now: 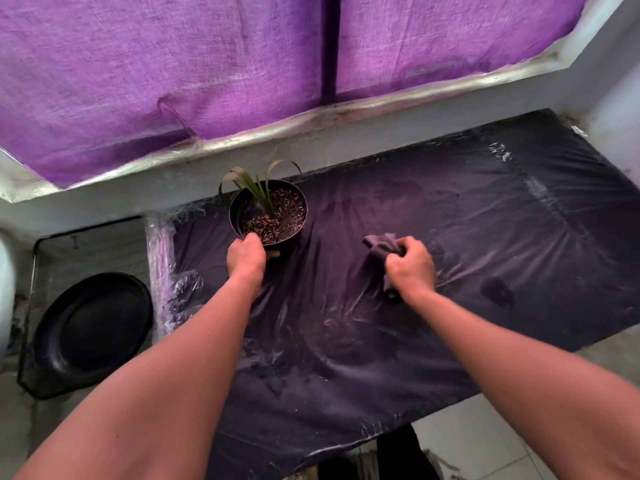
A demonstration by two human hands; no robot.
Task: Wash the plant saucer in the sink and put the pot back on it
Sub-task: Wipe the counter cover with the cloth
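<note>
A black plant pot [277, 206] with a few thin green leaves and husk-strewn soil stands on the dark plastic-covered counter [485, 237] near the wall. My left hand [246, 256] grips the pot's near rim. My right hand [410, 265] holds a crumpled grey cloth [381, 244] against the counter to the right of the pot. The black round saucer [91, 327] lies in the sink [104, 237] at the left, apart from both hands.
A purple curtain [207, 64] hangs over the window behind the counter. A small dark blotch [497, 292] shows on the counter at the right. A pale tiled floor [485, 445] is beyond the counter's near edge. A white object [5, 289] sits at the far left.
</note>
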